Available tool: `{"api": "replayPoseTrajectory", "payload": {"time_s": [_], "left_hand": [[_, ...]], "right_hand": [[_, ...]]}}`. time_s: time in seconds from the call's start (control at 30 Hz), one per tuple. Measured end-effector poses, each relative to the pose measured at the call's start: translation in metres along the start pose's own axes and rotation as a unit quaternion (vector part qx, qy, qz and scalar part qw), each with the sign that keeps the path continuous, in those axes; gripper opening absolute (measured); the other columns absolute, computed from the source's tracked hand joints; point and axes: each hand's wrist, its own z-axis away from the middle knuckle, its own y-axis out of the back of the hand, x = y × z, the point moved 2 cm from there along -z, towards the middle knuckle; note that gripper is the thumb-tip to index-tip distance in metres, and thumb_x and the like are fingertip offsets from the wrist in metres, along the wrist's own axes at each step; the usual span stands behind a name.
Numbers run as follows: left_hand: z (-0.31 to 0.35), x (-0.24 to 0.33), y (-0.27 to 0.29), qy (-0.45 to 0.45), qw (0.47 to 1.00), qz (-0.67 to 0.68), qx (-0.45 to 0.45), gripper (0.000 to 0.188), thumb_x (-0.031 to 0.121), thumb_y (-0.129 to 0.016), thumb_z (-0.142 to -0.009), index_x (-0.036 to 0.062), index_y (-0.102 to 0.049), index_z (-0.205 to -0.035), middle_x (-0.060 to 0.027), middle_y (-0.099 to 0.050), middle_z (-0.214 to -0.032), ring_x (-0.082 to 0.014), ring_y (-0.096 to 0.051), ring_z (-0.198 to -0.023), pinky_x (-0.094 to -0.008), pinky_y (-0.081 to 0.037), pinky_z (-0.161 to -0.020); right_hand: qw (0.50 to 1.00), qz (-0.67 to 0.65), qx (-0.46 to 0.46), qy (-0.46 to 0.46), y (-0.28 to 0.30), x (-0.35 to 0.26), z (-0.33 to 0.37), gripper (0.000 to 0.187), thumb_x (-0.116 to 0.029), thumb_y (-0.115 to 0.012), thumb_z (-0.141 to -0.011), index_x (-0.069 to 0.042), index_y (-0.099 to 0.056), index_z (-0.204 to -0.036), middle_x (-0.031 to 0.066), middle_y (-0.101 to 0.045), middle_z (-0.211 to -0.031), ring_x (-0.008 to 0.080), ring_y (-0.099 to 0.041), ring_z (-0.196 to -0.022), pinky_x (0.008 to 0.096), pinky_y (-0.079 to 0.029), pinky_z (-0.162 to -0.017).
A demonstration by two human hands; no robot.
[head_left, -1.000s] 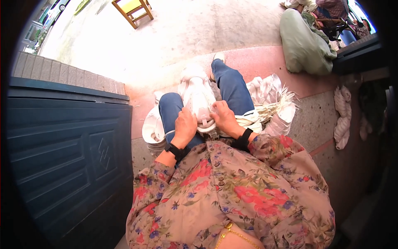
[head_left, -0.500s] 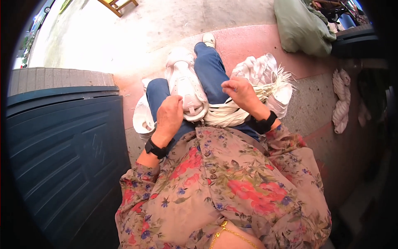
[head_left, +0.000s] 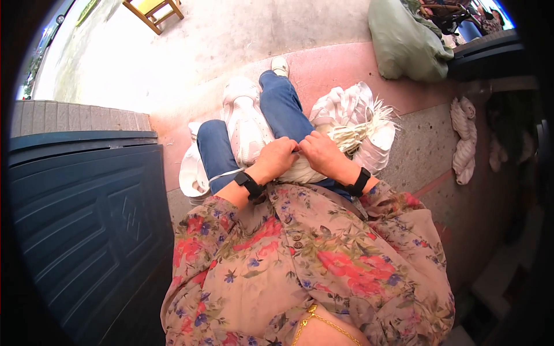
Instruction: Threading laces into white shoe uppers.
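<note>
My left hand [head_left: 276,158] and my right hand [head_left: 321,153] meet over my lap, fingers closed and fingertips touching. Whatever they pinch is too small and hidden to make out. Beneath them lies a bundle of cream laces [head_left: 304,172], whose loose, frayed-looking ends [head_left: 369,128] fan out to the right. A white shoe upper [head_left: 247,124] rests between my legs, its near end partly covered by my left hand. One thin white strand [head_left: 226,173] crosses my left thigh near the wrist.
More white shoe uppers are piled beside my right leg [head_left: 346,106] and left leg [head_left: 192,170]. A twisted white bundle [head_left: 464,141] lies on the floor at right. A green sack [head_left: 404,43], a wooden chair [head_left: 153,14] and a blue door panel [head_left: 86,225] stand around.
My hands were apart, the left by the shoe upper and the right raised over the laces. They have come together above my lap. The view has shifted slightly.
</note>
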Motion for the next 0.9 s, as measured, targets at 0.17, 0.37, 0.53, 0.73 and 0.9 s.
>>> {"api": "replayPoseTrajectory", "payload": {"time_s": [0.17, 0.37, 0.53, 0.73, 0.9], "left_hand": [[0.000, -0.009, -0.002, 0.066, 0.994, 0.091, -0.007, 0.011, 0.009, -0.064, -0.069, -0.0003, -0.059, -0.073, -0.0168, -0.058, -0.071, -0.0318, -0.057, -0.069, -0.0369, -0.045, -0.064], [0.009, 0.002, 0.020, 0.005, 0.994, 0.084, 0.064, 0.017, 0.018, -0.062, -0.073, 0.0015, -0.057, -0.071, -0.0180, -0.058, -0.072, -0.0347, -0.056, -0.072, -0.0402, -0.044, -0.064], [0.029, 0.021, 0.078, 0.045, 0.902, 0.429, 0.029, 0.015, 0.015, -0.052, -0.088, 0.0037, -0.061, -0.086, 0.0020, -0.054, -0.062, -0.0044, -0.049, -0.054, -0.0198, -0.039, -0.047], [0.057, -0.011, 0.148, 0.095, 0.890, 0.432, 0.109, 0.023, 0.022, -0.049, -0.091, 0.0003, -0.057, -0.093, 0.0044, -0.045, -0.060, -0.0038, -0.037, -0.051, -0.0172, -0.031, -0.048], [0.071, -0.032, 0.089, 0.242, 0.949, 0.175, 0.099, 0.026, 0.021, -0.056, -0.080, -0.0035, -0.059, -0.074, -0.0125, -0.055, -0.058, -0.0194, -0.054, -0.054, -0.0326, -0.042, -0.051]], "right_hand": [[0.991, -0.130, -0.008, -0.010, 0.000, -0.004, -0.001, 0.011, -0.008, -0.057, -0.074, -0.008, -0.053, -0.085, 0.0059, -0.054, -0.077, 0.0250, -0.050, -0.077, 0.0355, -0.037, -0.066], [0.727, -0.617, -0.117, -0.277, 0.025, -0.019, -0.024, 0.015, -0.004, -0.058, -0.081, -0.005, -0.052, -0.095, 0.0026, -0.056, -0.080, 0.0117, -0.054, -0.072, 0.0247, -0.044, -0.065], [0.595, -0.787, 0.082, -0.140, 0.129, -0.016, -0.051, 0.024, -0.010, -0.059, -0.082, -0.003, -0.049, -0.103, 0.0012, -0.055, -0.080, 0.0085, -0.053, -0.065, 0.0192, -0.042, -0.059], [0.796, -0.569, 0.048, -0.203, 0.117, 0.019, -0.077, 0.012, -0.006, -0.055, -0.082, -0.002, -0.053, -0.094, -0.0010, -0.050, -0.072, 0.0077, -0.046, -0.061, 0.0204, -0.040, -0.054], [0.967, -0.235, 0.059, -0.074, 0.040, -0.021, -0.075, 0.021, -0.001, -0.052, -0.075, 0.000, -0.057, -0.095, 0.0195, -0.059, -0.089, 0.0329, -0.056, -0.090, 0.0377, -0.045, -0.078]]}}
